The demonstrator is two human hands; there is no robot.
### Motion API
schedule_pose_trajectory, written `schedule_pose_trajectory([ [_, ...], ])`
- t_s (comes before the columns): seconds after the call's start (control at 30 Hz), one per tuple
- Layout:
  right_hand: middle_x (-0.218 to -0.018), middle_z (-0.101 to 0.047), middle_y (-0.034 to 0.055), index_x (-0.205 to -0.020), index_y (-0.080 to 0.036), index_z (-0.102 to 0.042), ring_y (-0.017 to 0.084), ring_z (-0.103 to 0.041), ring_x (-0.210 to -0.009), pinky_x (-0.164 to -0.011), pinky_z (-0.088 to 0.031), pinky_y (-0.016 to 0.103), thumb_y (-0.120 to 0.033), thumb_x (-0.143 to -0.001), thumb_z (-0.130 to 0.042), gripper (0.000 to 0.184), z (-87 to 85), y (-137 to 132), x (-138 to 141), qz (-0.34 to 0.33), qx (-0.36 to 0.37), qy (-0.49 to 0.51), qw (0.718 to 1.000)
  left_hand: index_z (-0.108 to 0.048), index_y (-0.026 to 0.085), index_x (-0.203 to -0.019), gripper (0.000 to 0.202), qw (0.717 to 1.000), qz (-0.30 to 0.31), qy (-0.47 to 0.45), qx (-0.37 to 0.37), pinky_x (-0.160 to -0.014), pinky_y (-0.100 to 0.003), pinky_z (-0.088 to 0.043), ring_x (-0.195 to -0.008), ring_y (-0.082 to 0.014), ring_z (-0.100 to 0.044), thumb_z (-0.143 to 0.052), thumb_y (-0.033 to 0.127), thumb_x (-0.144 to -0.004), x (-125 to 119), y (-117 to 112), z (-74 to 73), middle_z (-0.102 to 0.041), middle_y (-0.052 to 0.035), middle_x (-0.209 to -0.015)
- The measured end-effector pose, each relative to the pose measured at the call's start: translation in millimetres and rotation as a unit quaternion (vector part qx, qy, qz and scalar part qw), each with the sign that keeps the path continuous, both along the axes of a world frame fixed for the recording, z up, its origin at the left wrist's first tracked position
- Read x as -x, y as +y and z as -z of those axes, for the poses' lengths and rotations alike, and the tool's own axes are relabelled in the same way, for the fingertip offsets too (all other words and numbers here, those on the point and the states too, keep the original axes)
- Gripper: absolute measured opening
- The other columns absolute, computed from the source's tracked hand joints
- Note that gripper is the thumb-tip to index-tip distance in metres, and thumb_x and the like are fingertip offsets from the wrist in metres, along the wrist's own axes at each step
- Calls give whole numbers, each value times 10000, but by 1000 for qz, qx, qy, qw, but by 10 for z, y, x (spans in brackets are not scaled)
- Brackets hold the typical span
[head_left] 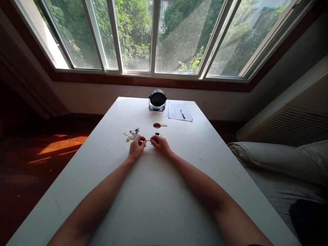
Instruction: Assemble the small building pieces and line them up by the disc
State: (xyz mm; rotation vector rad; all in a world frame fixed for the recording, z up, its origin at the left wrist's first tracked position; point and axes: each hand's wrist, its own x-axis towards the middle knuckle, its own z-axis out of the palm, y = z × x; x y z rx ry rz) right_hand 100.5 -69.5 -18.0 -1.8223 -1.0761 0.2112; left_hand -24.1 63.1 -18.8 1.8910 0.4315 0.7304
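Over the middle of the white table (153,191), my left hand (137,147) and my right hand (160,143) pinch the two ends of a small thin tan piece (148,140), which looks like a toy-brick plate. Just beyond my left hand lies a loose pile of small toy bricks (132,133) in tan, white, grey and black. Partly hidden behind my right hand is a small dark item with a pale rim (157,134). A flat tan studded plate (164,125) lies farther back, beside a round brown hole (157,125) in the table.
A round black device on a stand (157,99) stands near the table's far edge. Right of it lie paper sheets (176,108) with a pen (182,114) on top. Beyond the table is a window wall (133,87); a bed with a pillow (271,157) is at the right.
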Motion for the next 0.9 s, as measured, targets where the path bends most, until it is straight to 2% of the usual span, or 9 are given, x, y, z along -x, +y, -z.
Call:
schedule_pose_trajectory([
  [0.2, -757, -664, 1, -890, -211, -645, 135, -555, -658, -643, -422, 252, -353, -883, -572, 160, 18, 5, -20, -10, -20, -14, 1000, -606, 205, -944, 197, 1000, 4, 2, -4, -646, -261, -503, -685, -138, -661, -594, 391, -879, -1, 8, 2, -670, -22, -879],
  [0.4, -799, -680, 10, -928, -211, -637, 137, -578, -675, -649, -438, 255, -346, -867, -584, 157, 61, 46, -26, 3, -30, -10, 1000, -608, 201, -1011, 216, 1000, 16, -3, 25, -666, -272, -522, -677, -135, -658, -591, 371, -879, -8, 9, 16, -691, -31, -884],
  [0.5, -793, -680, 7, -977, -217, -638, 137, -579, -665, -652, -442, 258, -347, -867, -585, 178, 72, 49, -24, 8, -31, -8, 999, -612, 197, -987, 202, 999, 21, -3, 28, -670, -274, -529, -686, -138, -662, -593, 365, -874, -7, 11, 16, -696, -36, -890],
  [0.9, -806, -693, 5, -946, -224, -664, 145, -600, -703, -688, -451, 262, -310, -877, -568, 146, 69, 32, -45, 2, -15, -15, 1000, -628, 210, -962, 227, 1000, 6, -5, 28, -657, -271, -528, -703, -152, -685, -618, 410, -857, -9, 1, 5, -686, -36, -910],
])
